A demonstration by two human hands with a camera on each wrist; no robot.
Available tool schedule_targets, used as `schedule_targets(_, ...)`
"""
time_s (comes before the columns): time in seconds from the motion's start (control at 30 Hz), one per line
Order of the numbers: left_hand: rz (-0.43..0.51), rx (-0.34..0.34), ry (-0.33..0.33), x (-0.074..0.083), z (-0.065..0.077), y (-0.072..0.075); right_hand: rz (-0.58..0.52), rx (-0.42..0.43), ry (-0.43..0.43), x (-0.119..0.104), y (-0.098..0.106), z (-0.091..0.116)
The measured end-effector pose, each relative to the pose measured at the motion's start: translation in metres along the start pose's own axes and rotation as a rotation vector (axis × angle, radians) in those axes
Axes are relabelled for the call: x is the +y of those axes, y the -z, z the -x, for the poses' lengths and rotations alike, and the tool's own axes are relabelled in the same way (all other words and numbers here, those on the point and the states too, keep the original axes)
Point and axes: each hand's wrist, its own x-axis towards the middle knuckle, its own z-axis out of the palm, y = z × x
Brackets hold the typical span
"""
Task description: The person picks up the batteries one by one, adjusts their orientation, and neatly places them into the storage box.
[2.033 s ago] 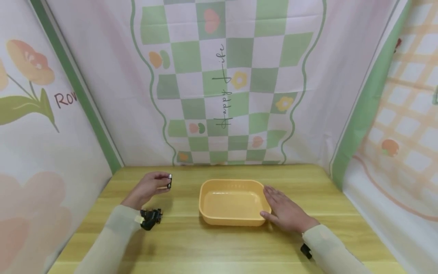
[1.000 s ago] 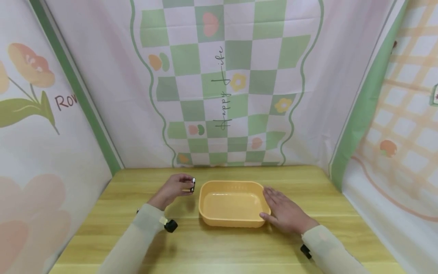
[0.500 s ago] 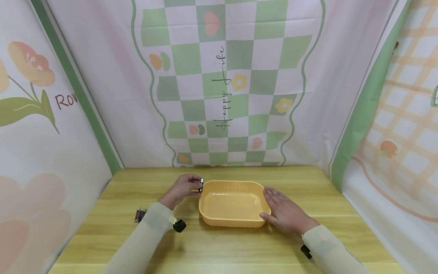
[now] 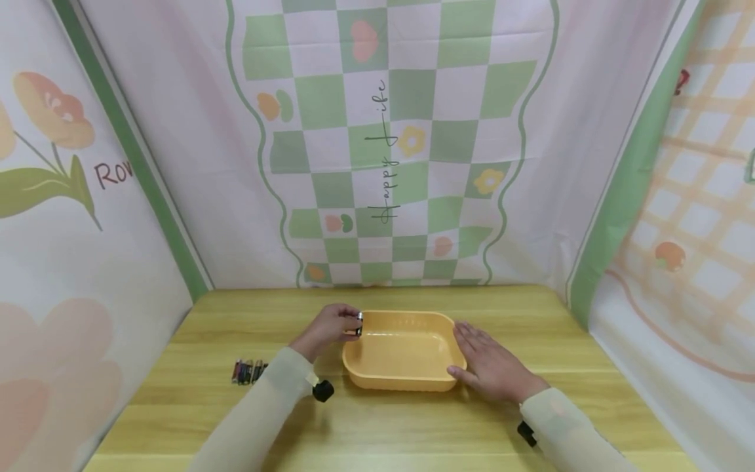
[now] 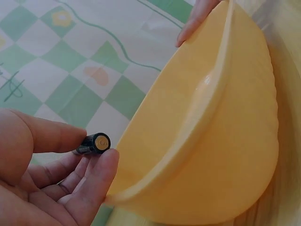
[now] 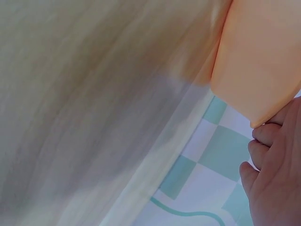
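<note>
My left hand (image 4: 335,326) pinches a small dark battery (image 4: 359,324) between thumb and fingertips, over the left rim of a yellow plastic basin (image 4: 401,383). In the left wrist view the battery (image 5: 96,143) shows its round metal end, and the basin wall (image 5: 225,155) rises beside the fingers. My right hand (image 4: 492,364) rests on the basin's right rim, fingers extended and thumb at the near corner. The right wrist view shows its fingers (image 6: 265,134) touching the rim. Several more batteries (image 4: 249,372) lie in a row on the table, partly hidden by the left sleeve.
The wooden table (image 4: 413,432) carries the basin near its middle. A checked cloth (image 4: 389,164) hangs behind the far edge, and patterned cloths hang at both sides. A small black camera (image 4: 323,391) sits at the left wrist.
My left hand has carried the battery rightward from beside the basin to above its left rim. The batteries on the table came into sight as the forearm moved. My right hand stayed put.
</note>
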Motion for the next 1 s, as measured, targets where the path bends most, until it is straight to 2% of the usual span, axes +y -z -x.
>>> schedule_targets(0.27,-0.015,-0.021,0.018,0.006,-0.003,-0.019,-0.008,0.005,-0.004,-0.001,0.001,0.000)
schedule_targets(0.63,-0.010,-0.066,0.020,-0.001,-0.008,-0.043,0.007,0.034,0.035,0.000,0.002,0.000)
schedule_targets(0.77,-0.023,-0.081,0.024,-0.001,-0.009,-0.051,-0.003,0.010,0.027,0.000,0.003,0.000)
schedule_targets(1.0,-0.019,-0.061,0.037,-0.001,-0.014,-0.067,-0.012,-0.010,0.014,-0.002,0.004,-0.002)
